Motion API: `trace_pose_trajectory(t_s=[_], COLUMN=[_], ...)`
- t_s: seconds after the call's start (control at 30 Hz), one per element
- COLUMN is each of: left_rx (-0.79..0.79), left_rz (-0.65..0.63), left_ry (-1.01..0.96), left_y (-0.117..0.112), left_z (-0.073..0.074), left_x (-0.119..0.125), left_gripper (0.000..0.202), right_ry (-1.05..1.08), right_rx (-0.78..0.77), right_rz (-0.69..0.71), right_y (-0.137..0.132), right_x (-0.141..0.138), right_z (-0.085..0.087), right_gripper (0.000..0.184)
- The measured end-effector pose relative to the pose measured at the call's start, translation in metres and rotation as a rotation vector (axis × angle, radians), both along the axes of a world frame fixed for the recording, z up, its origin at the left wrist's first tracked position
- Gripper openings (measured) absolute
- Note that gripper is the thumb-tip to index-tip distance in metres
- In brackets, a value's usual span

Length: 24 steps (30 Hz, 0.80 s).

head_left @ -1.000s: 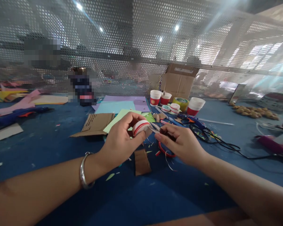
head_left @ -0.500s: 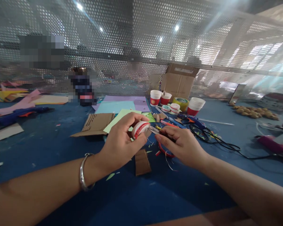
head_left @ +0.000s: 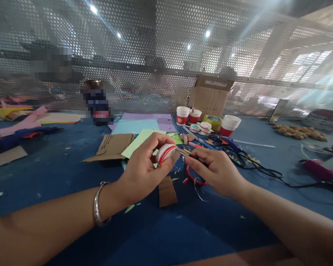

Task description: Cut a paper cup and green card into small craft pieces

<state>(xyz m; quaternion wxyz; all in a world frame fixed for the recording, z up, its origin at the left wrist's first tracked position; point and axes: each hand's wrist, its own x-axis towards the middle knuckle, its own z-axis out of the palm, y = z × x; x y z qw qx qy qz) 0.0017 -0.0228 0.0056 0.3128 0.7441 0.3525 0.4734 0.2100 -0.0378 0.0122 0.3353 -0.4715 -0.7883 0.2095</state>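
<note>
The left grip (head_left: 142, 164) curls round a white, red-striped piece (head_left: 162, 152), fingers over the top and thumb across the near side, probably so that its right edge stays exposed and steady. The right grip (head_left: 214, 168) is closed on a slim metal-bladed tool (head_left: 182, 152), its handle mostly hidden; the tip meets that edge or lies just beside it, I cannot tell which. Both hands are raised over the table (head_left: 80, 229), likely to leave the piece free to turn. Beneath them lie a cardboard strip (head_left: 167, 192) and a red loop (head_left: 188, 173). Behind the left hand are a light green sheet (head_left: 138, 142) and folded cardboard (head_left: 115, 146); beyond the right, a blue glue gun (head_left: 230, 144). Farther back, stacked cups (head_left: 230, 125) stand beside a tape roll (head_left: 212, 122), seemingly parked away from the work.
</note>
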Motion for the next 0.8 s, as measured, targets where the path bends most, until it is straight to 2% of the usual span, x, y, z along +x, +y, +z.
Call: trace_pose_trajectory(t_s=[0.23,0.43,0.8], left_rx=[-0.054,-0.059,0.170], left_rz=[-0.037,-0.019,0.043], left_ry=[-0.041,-0.039,0.097], left_y=[0.0031,0.0032,-0.0015], left_z=[-0.0016,0.0018,0.0047], left_x=[-0.0016,-0.0015,-0.0022], left_gripper=[0.026,0.022,0.019], right_ry=[0.037,0.031,0.039], right_rx=[-0.075,-0.090,-0.020], right_rz=[0.011,0.006,0.043], right_y=[0.0008,0.0012,-0.0007], right_x=[-0.0024,-0.0003,0.0008], right_z=[-0.0028,-0.0025,0.0011], right_gripper=[0.040,0.043,0.043])
